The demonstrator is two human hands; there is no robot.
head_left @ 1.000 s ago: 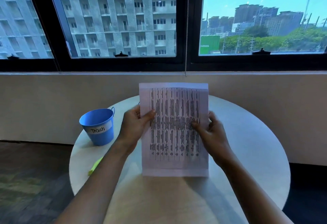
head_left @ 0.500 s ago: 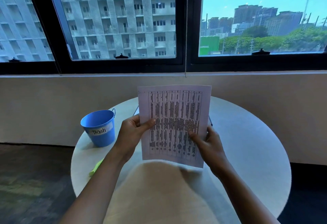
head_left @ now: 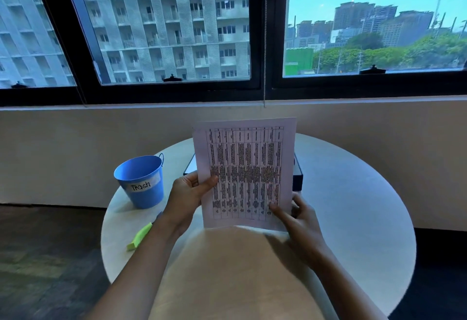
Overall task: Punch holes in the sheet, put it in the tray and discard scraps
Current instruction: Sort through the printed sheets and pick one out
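A printed sheet (head_left: 246, 170) with a dense table of text is held upright above the round white table (head_left: 353, 206). My left hand (head_left: 188, 193) pinches its left edge with the thumb on the front. My right hand (head_left: 299, 215) grips its lower right corner. Behind the sheet lies a dark tray (head_left: 297, 173), mostly hidden by the paper, with its corners showing on both sides. A blue bucket (head_left: 141, 180) labelled "Trash" stands at the table's left. No hole punch is visible.
A green highlighter (head_left: 140, 236) lies on the table near my left forearm. A low wall and wide windows rise just behind the table. Dark floor surrounds the table on the left and right.
The sheet has been lifted and tilted slightly, its lower edge now higher off the table. My right hand slid down from the sheet's middle to its lower right corner. The tray's corners became visible.
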